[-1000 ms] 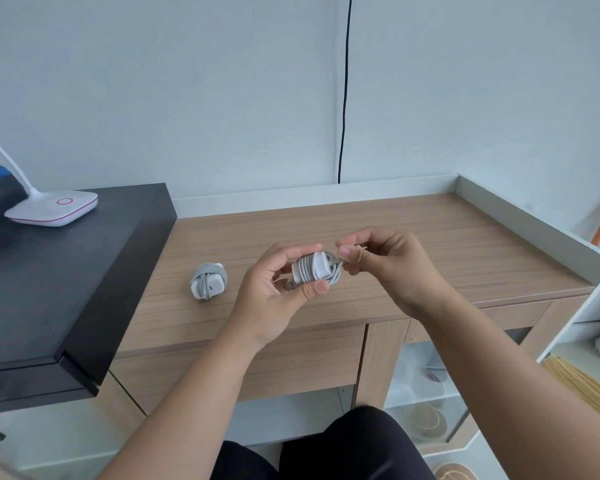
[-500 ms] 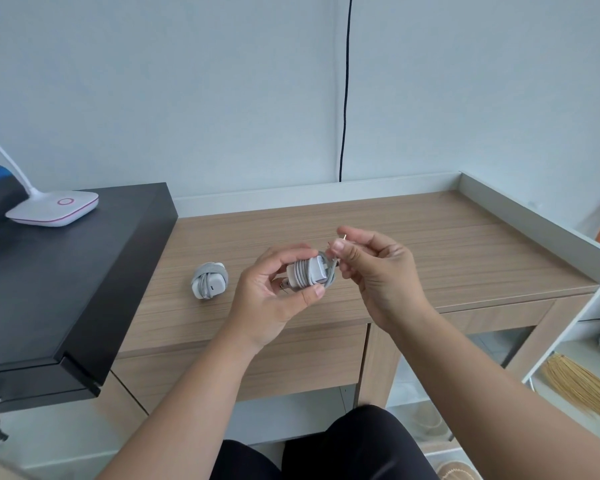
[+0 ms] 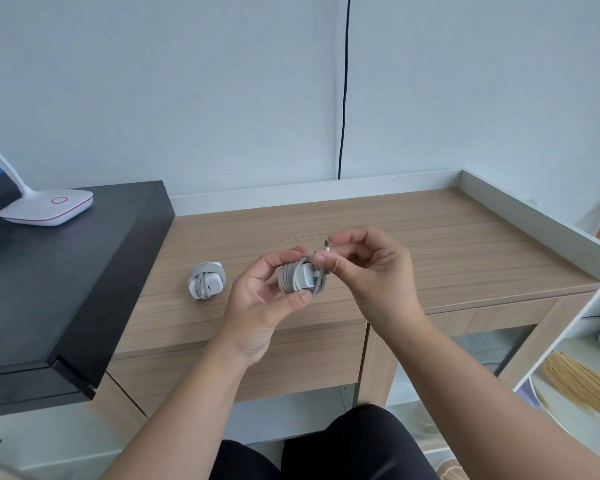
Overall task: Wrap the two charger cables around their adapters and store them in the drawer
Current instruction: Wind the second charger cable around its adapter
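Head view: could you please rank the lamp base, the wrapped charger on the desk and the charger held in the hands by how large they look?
1. lamp base, clearly largest.
2. charger held in the hands and wrapped charger on the desk: they look alike; the held one is nearer the camera and partly covered by the left hand and right hand, so I won't rank them.

Left hand (image 3: 262, 299) and right hand (image 3: 368, 268) raised together, fingers curled, pinching
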